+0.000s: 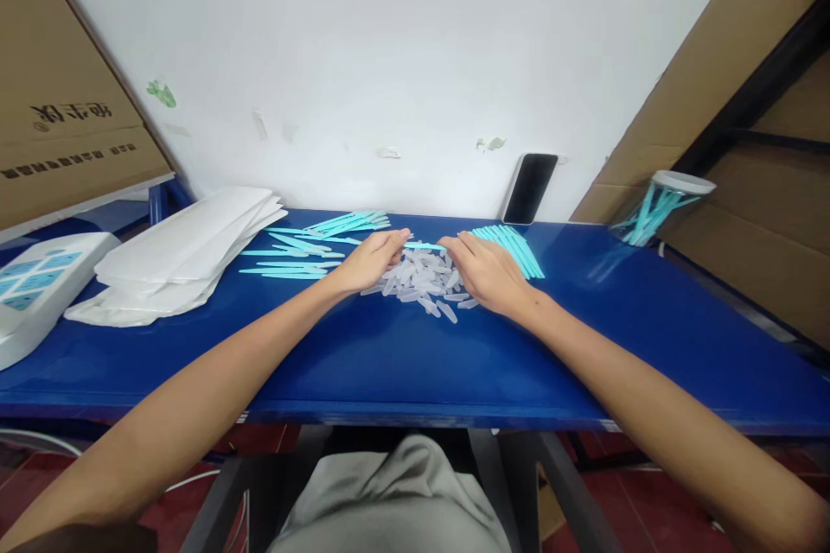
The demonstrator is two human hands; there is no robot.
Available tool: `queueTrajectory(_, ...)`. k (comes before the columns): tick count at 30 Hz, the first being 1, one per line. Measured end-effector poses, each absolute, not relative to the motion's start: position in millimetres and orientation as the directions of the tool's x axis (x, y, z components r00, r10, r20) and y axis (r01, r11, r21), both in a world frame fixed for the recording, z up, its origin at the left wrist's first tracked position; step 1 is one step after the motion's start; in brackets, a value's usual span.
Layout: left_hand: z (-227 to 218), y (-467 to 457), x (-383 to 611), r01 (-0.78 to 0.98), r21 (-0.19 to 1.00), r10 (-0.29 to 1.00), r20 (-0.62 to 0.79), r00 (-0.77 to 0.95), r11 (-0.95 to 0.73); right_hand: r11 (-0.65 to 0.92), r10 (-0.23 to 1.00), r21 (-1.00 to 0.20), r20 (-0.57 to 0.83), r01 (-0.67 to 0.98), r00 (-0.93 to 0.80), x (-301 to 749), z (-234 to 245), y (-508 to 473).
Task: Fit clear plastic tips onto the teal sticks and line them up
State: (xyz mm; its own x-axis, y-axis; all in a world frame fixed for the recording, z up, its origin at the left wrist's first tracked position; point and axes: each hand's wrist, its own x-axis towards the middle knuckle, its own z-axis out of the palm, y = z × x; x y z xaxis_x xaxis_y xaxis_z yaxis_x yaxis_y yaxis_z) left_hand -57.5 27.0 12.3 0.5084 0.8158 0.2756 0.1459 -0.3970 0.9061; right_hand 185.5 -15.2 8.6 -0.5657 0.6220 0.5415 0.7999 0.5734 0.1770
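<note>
Between my hands a slim turquoise stick [424, 246], which looks like an eyebrow razor, lies level above the pile. My left hand [376, 259] is closed at its left end, and my right hand [485, 270] pinches its right end. Fingers hide both ends, so I cannot tell whether a cap is on it. Beneath and between the hands spreads a heap of translucent plastic caps [421, 276]. Several loose turquoise sticks [291, 266] lie left of my left hand, with a stack [350, 225] behind them. A neat row of turquoise sticks [512, 251] lies just beyond my right hand.
White paper bags [188, 246] are stacked on the blue table [402, 371] at left, beside a white device [52, 285]. A phone [530, 188] leans against the wall. At right, a clear jar [658, 207] holds turquoise sticks. Cardboard [71, 86] stands at both sides.
</note>
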Motion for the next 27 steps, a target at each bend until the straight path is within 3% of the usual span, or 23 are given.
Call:
queueTrajectory(7, 16.6, 31.4, -66.4, 0.228, 0.891, 0.809, 0.215, 0.547, -0.391, 0.589, 0.605, 0.241, 0.501, 0.771, -0.619, 196.8, 12.3, -5.9)
queueTrajectory(11, 27.7, 41.3, -89.2, 0.289, 0.868, 0.892, 0.303, 0.335, -0.403, 0.389, 0.714, 0.090, 0.599, 0.917, -0.362, 230.9, 24.9, 3.8)
queueTrajectory(13, 31.3, 43.9, -97.7, 0.420, 0.767, 0.874, 0.446, 0.194, -0.485, 0.221, 0.760, 0.007, 0.626, 0.975, -0.176, 247.7, 30.8, 7.2)
queueTrajectory(16, 26.8, 39.7, -95.5, 0.588, 0.522, 0.765, 0.571, 0.298, -0.618, 0.095, 0.821, -0.031, 0.568, 0.995, -0.060, 257.4, 35.2, 7.4)
queueTrajectory(21, 5.1, 26.9, -75.2, 0.622, 0.194, 0.627, 0.479, 0.615, -0.759, 0.063, 0.893, -0.005, 0.446, 0.998, -0.054, 238.7, 34.6, -1.4)
queueTrajectory(27, 2.4, 24.3, -72.4, 0.649, 0.062, 0.619, 0.380, 0.687, -0.758, 0.038, 0.947, 0.151, 0.311, 0.988, -0.084, 220.2, 27.8, -6.4)
